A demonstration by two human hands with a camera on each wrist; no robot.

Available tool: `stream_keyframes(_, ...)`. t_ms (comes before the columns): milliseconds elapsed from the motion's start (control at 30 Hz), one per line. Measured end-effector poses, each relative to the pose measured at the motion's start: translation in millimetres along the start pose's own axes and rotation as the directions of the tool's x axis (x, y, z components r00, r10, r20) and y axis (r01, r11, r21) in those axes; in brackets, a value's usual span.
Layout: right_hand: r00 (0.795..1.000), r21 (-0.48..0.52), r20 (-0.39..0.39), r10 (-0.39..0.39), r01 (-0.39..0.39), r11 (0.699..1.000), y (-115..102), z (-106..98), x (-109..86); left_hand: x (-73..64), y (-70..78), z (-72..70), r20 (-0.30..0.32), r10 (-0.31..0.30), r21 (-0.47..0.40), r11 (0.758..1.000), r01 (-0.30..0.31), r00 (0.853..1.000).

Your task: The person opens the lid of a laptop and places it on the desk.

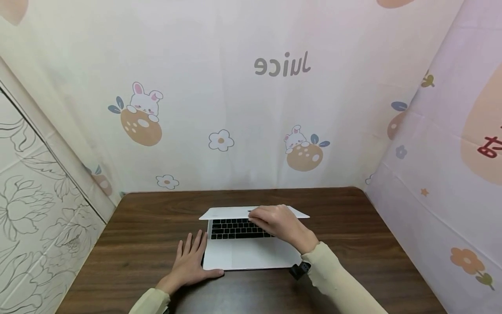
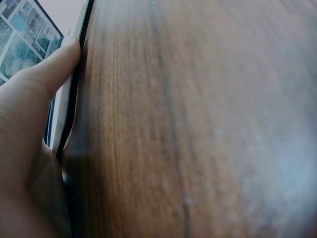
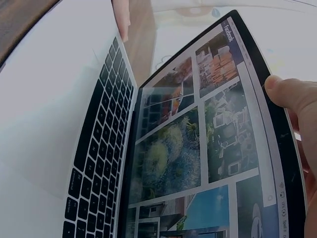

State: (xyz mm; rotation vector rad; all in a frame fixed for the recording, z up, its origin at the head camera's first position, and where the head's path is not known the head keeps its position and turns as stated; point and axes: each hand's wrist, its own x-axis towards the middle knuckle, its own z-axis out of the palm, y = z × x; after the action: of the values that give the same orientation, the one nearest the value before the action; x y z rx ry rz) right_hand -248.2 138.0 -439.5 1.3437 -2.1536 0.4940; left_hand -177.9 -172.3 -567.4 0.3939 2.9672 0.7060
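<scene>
A silver laptop with black keys sits on the wooden table, its lid partly raised and leaning forward over the keyboard. My right hand pinches the top edge of the lid, the thumb on the screen's black border and the fingers behind it. Photos and the word Facebook show on the lit screen in the right wrist view. At the front left corner of the base is my left hand, fingers straight and spread by the left side, thumb along the front edge.
The dark wooden table reaches back to a pale curtain printed with rabbits, fruit and flowers. More printed cloth hangs on the right. A flower-patterned panel stands at the left.
</scene>
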Motion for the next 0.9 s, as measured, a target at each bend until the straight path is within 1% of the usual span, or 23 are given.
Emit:
stream_keyframes(133, 1.000, -0.004, 0.006, 0.021, -0.021, 1.000, -0.2, -0.8, -0.6, 1.3, 1.9, -4.0, 0.057, -0.028, 0.021, 0.999, 0.027, 0.998)
stream_keyframes(200, 1.000, -0.008, 0.005, 0.025, -0.025, 1.000, -0.1, -0.8, -1.2, 1.8, 0.9, -2.9, 0.067, -0.032, 0.019, 0.999, 0.030, 0.997)
stream_keyframes(300, 1.000, -0.013, 0.004, 0.020, -0.020, 1.000, 0.0, -0.9, -1.4, 2.5, -2.1, 1.8, 0.049, -0.026, -0.003, 1.000, 0.026, 0.998)
stream_keyframes(367, 1.000, -0.018, 0.000, 0.015, -0.015, 1.000, 0.2, -1.2, -1.2, 3.0, -4.4, 6.1, 0.024, -0.026, -0.006, 1.000, 0.026, 0.999)
stream_keyframes(433, 1.000, -0.020, 0.001, 0.016, -0.016, 1.000, 0.2, -1.4, -0.2, 3.9, -7.4, 10.3, 0.003, -0.027, -0.002, 1.000, 0.027, 1.000)
stream_keyframes(533, 1.000, -0.022, -0.004, 0.018, -0.018, 1.000, 0.6, -1.3, 1.5, 5.2, -11.3, 14.1, -0.012, -0.036, 0.016, 0.999, 0.036, 0.999)
stream_keyframes(600, 1.000, -0.027, -0.008, 0.016, -0.017, 0.999, 1.4, -1.2, 2.4, 5.8, -12.5, 14.3, -0.003, -0.039, 0.016, 0.999, 0.039, 0.999)
stream_keyframes(667, 1.000, -0.035, -0.011, 0.014, -0.014, 0.999, 2.3, -1.5, 3.3, 6.1, -12.6, 12.8, 0.017, -0.041, 0.003, 0.999, 0.041, 0.999)
stream_keyframes(767, 1.000, -0.042, -0.006, 0.019, -0.019, 0.999, 4.1, -2.5, 4.8, 6.7, -11.7, 10.4, 0.048, -0.049, 0.004, 0.999, 0.049, 0.998)
stream_keyframes(900, 0.999, -0.036, 0.004, 0.034, -0.034, 0.999, 5.9, -4.7, 7.7, 7.9, -13.0, 12.6, 0.049, -0.054, 0.015, 0.998, 0.053, 0.997)
